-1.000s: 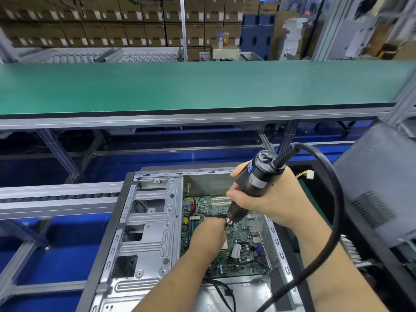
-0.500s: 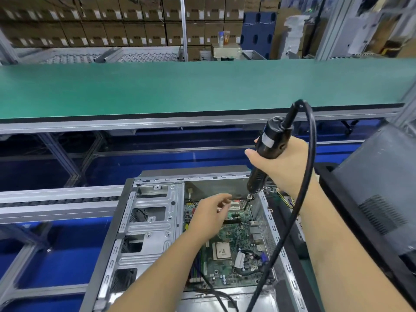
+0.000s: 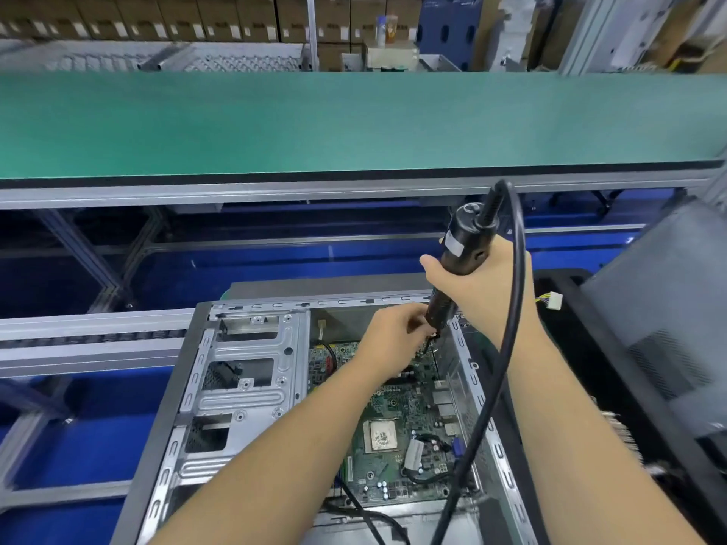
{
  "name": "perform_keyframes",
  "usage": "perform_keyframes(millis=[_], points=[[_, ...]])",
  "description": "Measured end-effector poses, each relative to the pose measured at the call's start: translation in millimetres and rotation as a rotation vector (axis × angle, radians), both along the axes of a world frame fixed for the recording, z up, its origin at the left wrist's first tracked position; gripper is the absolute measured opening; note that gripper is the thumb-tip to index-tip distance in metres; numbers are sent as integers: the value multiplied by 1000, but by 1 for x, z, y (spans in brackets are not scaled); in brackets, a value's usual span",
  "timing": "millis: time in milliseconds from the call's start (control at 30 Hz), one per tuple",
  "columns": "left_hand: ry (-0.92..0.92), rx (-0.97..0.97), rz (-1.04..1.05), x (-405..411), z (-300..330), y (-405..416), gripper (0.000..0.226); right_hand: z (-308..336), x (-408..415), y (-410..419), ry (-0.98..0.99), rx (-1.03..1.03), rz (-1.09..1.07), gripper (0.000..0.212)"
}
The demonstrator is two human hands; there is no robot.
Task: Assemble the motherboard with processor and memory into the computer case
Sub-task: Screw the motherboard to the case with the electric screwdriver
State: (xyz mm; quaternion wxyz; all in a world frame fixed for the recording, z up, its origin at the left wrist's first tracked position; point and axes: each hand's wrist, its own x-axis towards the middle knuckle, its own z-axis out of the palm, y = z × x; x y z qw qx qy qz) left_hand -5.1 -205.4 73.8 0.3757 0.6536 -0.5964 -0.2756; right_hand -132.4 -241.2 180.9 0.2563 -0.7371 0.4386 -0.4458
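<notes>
Green motherboard (image 3: 397, 438) lies flat inside the open computer case (image 3: 251, 371), processor (image 3: 379, 434) seated at its middle; your right hand (image 3: 482, 287) wraps its grip round the black electric screwdriver (image 3: 458, 265), tip down at the board's far corner; your left hand (image 3: 391, 334) pinches at that tip.

1. I've got one view only, from the head camera, so nothing overlaps with a second view.
2. It looks forward and down over both forearms, which enter from the bottom edge.
3. The open computer case (image 3: 251, 387) sits close below, filling the lower middle; the left hand (image 3: 393, 340) and right hand (image 3: 484, 285) meet just above its far end.
4. Wide-angle: the green bench top (image 3: 354, 123) spans the upper frame, with stacked cardboard boxes (image 3: 177, 17) far behind along the top edge.
</notes>
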Motion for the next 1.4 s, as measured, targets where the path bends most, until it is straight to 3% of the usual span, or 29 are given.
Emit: perform_keyframes(millis=[133, 300, 367, 467, 667, 1400], points=[[-294, -58, 61, 32, 0, 12, 31, -8, -6, -6, -7, 28, -40, 26], [-707, -167, 173, 67, 2, 29, 28, -13, -9, -5, -33, 21, -84, 24], [-790, -245, 221, 68, -1, 32, 29, -15, -8, -5, -40, 15, -91, 23], [-799, -163, 242, 69, -5, 32, 40, -15, -4, -5, -19, 26, -85, 25], [-539, -61, 255, 80, -5, 27, 45, -15, 4, -4, 24, 42, -67, 23], [-573, -47, 271, 78, -5, 27, 42, -13, 16, -3, 97, 38, -37, 25]])
